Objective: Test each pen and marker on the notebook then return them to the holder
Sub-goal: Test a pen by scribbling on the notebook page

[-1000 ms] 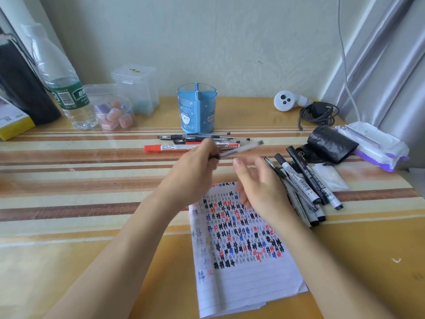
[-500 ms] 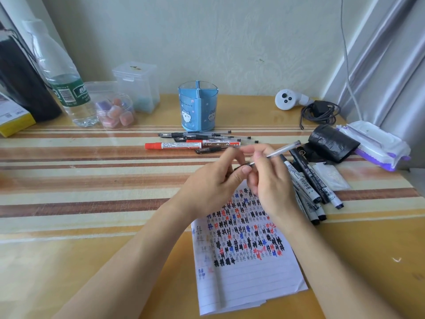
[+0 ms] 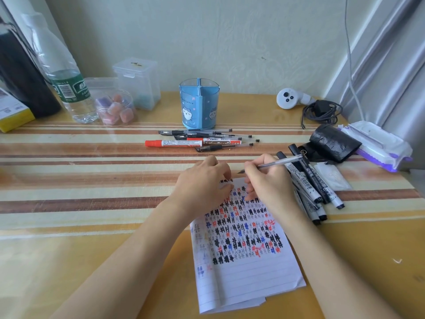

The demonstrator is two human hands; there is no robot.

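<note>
View from above a striped wooden surface [image 3: 92,192]. The right hand [image 3: 266,180] pinches a clear-barrelled pen [image 3: 279,162] between thumb and curled fingers, its dark tip pointing left just past the top edge of a lined notebook [image 3: 248,268] crowded with black, red and blue test marks. The left hand [image 3: 202,183] rests on the notebook's upper left corner, fingers bent down; whether it holds anything cannot be told. Black markers [image 3: 308,187] lie heaped just right of the right hand. Further back, loose pens and red markers [image 3: 207,140] lie in front of a blue divided holder [image 3: 199,104] standing upright.
</note>
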